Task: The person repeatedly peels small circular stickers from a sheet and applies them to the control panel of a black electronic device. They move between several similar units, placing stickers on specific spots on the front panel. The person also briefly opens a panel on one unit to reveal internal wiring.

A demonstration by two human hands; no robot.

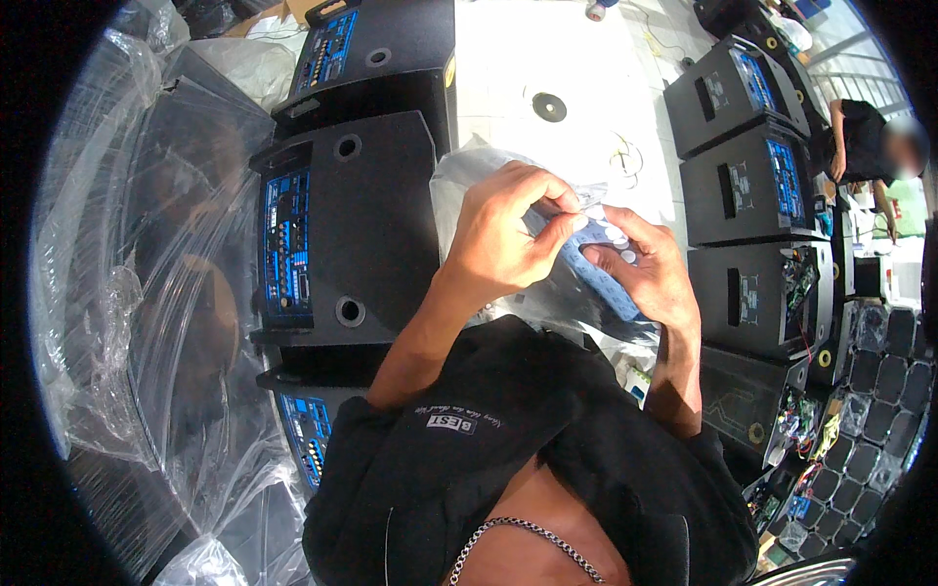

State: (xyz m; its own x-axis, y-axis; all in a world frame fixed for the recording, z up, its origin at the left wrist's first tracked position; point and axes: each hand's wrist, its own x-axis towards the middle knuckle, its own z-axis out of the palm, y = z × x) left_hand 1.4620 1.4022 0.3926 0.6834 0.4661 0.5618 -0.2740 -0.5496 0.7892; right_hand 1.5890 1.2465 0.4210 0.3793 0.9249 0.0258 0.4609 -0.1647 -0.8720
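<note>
In front of my chest, my right hand [650, 269] grips a blue sheet [598, 281] with its thumb lying across the face. Several small white round pads [616, 234] sit on the sheet's upper part. My left hand [508, 230] is closed at the sheet's upper left edge, thumb and forefinger pinched together. A small white round pad [579, 223] shows at those fingertips; whether it is free of the sheet I cannot tell. Under both hands spreads a clear plastic bag [459, 181], partly hidden by my arms.
Black speaker cabinets with blue control panels [288, 244] stand on the left, beside plastic-wrapped goods [176, 254]. More cabinets [728, 200] line the right, some with exposed circuit boards [799, 288]. A black disc [549, 107] and thin cable [625, 156] lie on the pale floor. A co-worker [865, 142] is at far right.
</note>
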